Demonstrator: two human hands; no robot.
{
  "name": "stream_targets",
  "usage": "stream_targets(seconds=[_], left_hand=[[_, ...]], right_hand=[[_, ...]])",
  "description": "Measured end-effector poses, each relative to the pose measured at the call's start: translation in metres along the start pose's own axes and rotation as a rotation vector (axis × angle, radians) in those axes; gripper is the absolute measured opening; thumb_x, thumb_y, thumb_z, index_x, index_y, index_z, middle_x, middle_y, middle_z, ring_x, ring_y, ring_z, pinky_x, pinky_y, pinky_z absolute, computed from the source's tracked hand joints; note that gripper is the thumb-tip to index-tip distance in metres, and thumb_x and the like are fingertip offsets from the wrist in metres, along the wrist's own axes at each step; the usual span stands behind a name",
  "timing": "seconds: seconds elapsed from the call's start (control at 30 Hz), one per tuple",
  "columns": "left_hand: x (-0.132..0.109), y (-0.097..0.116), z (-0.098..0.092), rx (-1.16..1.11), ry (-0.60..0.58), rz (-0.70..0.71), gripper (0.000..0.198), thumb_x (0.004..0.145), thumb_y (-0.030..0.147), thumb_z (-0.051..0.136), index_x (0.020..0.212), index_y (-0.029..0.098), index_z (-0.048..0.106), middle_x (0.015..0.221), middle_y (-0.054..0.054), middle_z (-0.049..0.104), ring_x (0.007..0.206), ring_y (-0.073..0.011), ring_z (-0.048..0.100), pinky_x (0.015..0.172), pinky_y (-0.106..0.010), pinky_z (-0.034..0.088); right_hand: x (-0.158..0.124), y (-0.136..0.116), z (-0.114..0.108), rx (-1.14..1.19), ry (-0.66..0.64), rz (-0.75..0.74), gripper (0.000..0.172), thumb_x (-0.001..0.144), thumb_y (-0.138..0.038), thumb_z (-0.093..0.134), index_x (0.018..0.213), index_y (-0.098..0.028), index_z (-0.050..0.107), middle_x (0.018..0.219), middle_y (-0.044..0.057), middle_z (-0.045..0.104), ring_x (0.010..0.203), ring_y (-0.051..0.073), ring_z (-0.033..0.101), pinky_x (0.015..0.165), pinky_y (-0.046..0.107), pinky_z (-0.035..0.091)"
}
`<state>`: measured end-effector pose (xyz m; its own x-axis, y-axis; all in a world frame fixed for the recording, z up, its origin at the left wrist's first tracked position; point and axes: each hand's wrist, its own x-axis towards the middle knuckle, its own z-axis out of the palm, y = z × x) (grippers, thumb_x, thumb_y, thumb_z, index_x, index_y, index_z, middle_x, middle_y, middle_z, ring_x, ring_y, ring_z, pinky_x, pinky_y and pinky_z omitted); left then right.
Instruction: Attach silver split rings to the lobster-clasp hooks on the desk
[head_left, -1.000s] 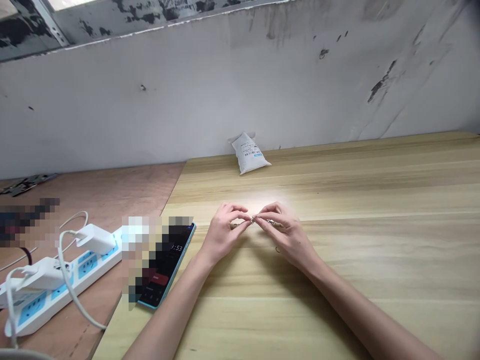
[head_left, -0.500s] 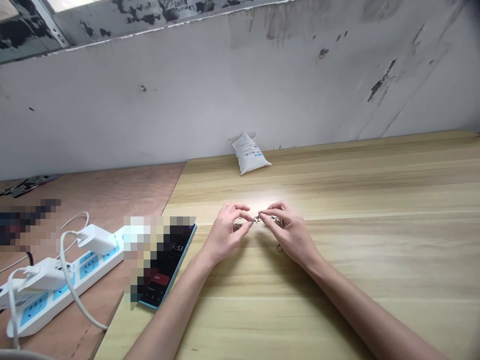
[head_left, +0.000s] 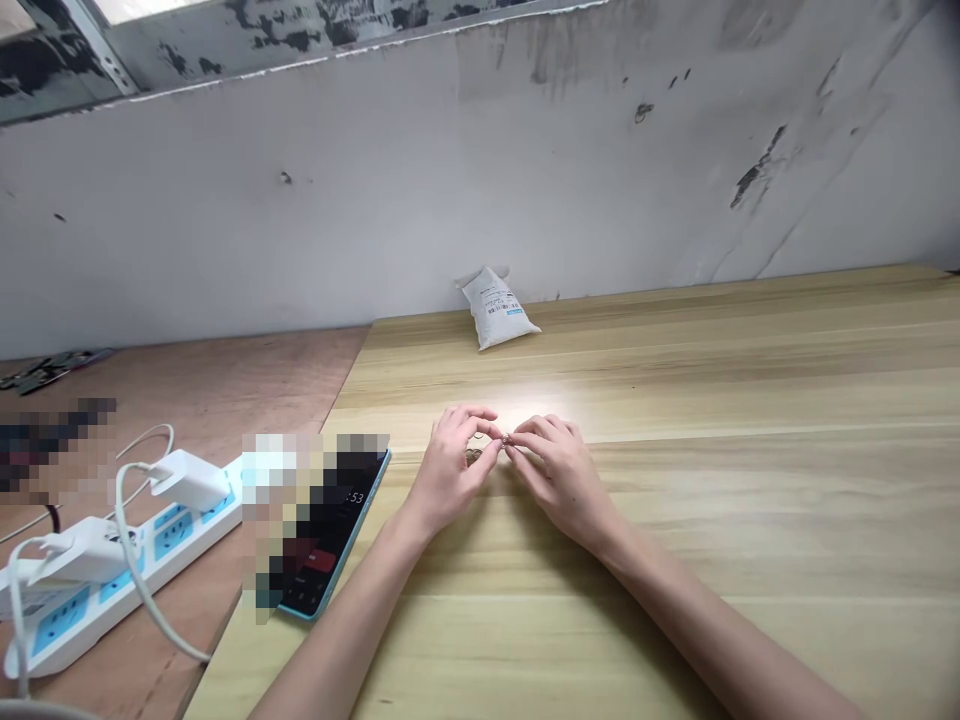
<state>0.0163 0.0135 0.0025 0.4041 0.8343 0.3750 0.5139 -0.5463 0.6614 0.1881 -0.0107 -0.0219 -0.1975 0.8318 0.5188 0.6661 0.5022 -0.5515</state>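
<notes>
A white sachet (head_left: pixel 499 310) leans against the wall behind the pale wooden table (head_left: pixel 750 520), with a phone (head_left: pixel 334 540) at its left edge and a power strip (head_left: pixel 127 570) beyond. The left hand (head_left: pixel 450 470) and right hand (head_left: pixel 562 480), both curled nearly closed, pinch a small metal piece (head_left: pixel 508 439) between them above the tabletop.

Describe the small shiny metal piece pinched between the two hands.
The small shiny metal piece looks silvery and link-like, too small here to make out its exact form. It is held above the light wooden tabletop at the fingertips of the left hand and right hand, which partly hide it.
</notes>
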Motion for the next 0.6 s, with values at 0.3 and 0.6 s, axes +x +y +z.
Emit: stream_targets(seconds=[0.3, 0.6], left_hand=[[0.0012, 0.001, 0.0001, -0.035, 0.025, 0.01, 0.005, 0.087, 0.02, 0.061, 0.085, 0.021, 0.064, 0.107, -0.006, 0.066, 0.108, -0.0221, 0.056, 0.098, -0.041, 0.042], [0.0038, -0.0022, -0.0057, -0.357, -0.03, -0.201, 0.011, 0.081, 0.03, 0.07, 0.088, 0.021, 0.073, 0.112, -0.009, 0.066, 0.114, -0.0236, 0.058, 0.096, -0.04, 0.048]], right_hand=[[0.0002, -0.0022, -0.0007, 0.042, -0.066, -0.012, 0.023, 0.095, -0.016, 0.043, 0.094, -0.021, 0.066, 0.089, 0.006, 0.065, 0.084, 0.019, 0.054, 0.077, 0.035, 0.038], [0.0019, -0.0036, -0.0044, 0.199, -0.067, -0.028, 0.017, 0.096, -0.018, 0.045, 0.094, -0.021, 0.062, 0.095, 0.006, 0.063, 0.089, 0.019, 0.056, 0.081, 0.035, 0.04]])
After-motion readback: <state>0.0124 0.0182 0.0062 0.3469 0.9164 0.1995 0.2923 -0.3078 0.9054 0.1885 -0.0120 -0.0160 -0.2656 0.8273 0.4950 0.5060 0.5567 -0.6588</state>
